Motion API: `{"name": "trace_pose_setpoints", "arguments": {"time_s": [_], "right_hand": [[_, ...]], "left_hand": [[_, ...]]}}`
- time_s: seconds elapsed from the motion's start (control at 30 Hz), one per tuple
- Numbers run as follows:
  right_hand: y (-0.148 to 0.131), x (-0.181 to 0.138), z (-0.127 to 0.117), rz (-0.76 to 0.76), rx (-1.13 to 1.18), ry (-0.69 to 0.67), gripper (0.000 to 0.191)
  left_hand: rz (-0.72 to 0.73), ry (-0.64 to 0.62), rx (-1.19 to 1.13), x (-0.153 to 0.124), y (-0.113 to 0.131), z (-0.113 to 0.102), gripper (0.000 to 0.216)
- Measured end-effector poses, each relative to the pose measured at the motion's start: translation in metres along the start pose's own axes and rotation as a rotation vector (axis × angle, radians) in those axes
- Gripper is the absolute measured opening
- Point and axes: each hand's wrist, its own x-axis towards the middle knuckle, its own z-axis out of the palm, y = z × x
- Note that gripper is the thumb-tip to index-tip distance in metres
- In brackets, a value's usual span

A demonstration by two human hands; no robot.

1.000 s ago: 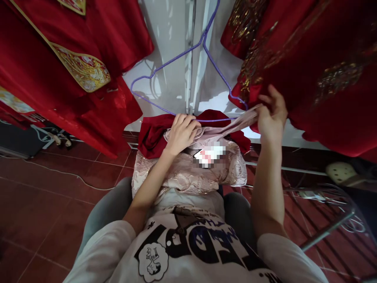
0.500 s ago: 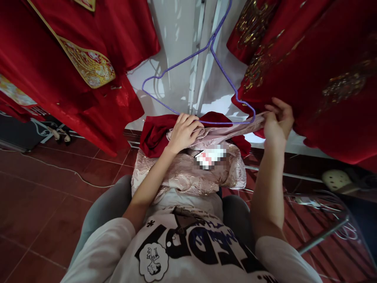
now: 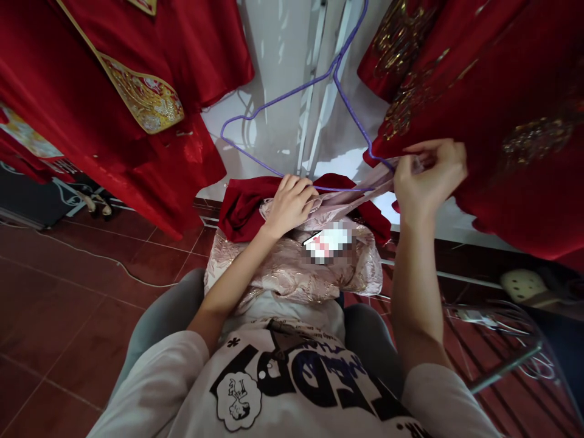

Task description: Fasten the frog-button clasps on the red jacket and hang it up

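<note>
A purple wire hanger stands tilted above my lap, its bottom bar near my left hand. My left hand, fingers curled, grips a pale pink garment and the hanger's bar at its middle. My right hand pinches the garment's far end beside the hanger's right corner, pulling a strip of it up to the right. Part of the hanger's corner is hidden by fabric and fingers. On my lap lie a shiny pink brocade cloth, a phone with a blurred screen, and a dark red cloth behind.
Red embroidered garments hang at left and right, close to my right hand. A metal rack with cables and a pale clog stand at the right. A cable crosses the tiled floor.
My right hand has moved slightly up, drawing the pink fabric over the hanger's right corner. My left hand stays on the garment and bar. The view has shifted a little.
</note>
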Motion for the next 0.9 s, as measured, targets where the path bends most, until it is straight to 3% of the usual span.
{"name": "trace_pose_setpoints", "arguments": {"time_s": [0.3,0.47,0.57,0.67,0.8,0.9], "right_hand": [[-0.052,0.029,0.017,-0.158,0.033,-0.164,0.021],[-0.034,0.024,0.033,-0.048,0.123,-0.112,0.016],[-0.019,0.024,0.038,0.044,0.210,-0.159,0.017],[-0.011,0.025,0.038,0.011,0.336,-0.176,0.017],[-0.005,0.026,0.034,0.005,0.496,-0.108,0.014],[0.000,0.028,0.027,-0.020,0.482,-0.111,0.013]], "left_hand": [[-0.032,0.007,-0.011,0.011,0.006,0.013,0.016],[-0.029,0.037,-0.074,0.022,0.010,0.020,0.015],[-0.045,0.055,-0.108,0.029,0.017,0.027,0.013],[-0.059,0.043,-0.119,0.034,0.023,0.029,0.011],[-0.035,0.015,-0.159,0.038,0.015,0.013,0.012],[-0.105,0.073,-0.170,0.040,-0.013,-0.012,0.010]]}}
